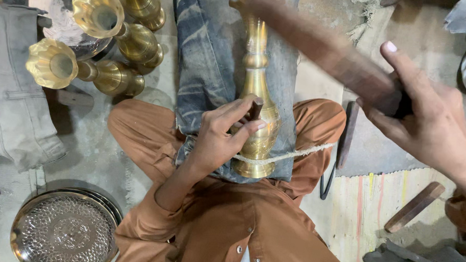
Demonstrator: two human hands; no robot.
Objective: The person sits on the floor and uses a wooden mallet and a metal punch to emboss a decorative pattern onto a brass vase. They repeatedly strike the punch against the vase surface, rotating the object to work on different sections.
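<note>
A tall brass vase [257, 78] lies lengthwise on a piece of blue denim cloth [205, 59] across my lap, tied near its base by a pale rope [291, 155]. My left hand [223, 133] rests on the vase's belly and pinches a short dark punch tool [256, 107] against it. My right hand [428, 116] is raised at the right and grips a long dark wooden stick [324, 47], blurred by motion, angled over the vase's neck.
Three more brass vases [95, 44] lie at the upper left beside a shiny metal plate [47, 1]. An engraved round tray [65, 228] sits at lower left. Grey folded cloth [9, 79] is at the left. Wooden sticks [414, 207] and dark tools [347, 135] lie on the right floor.
</note>
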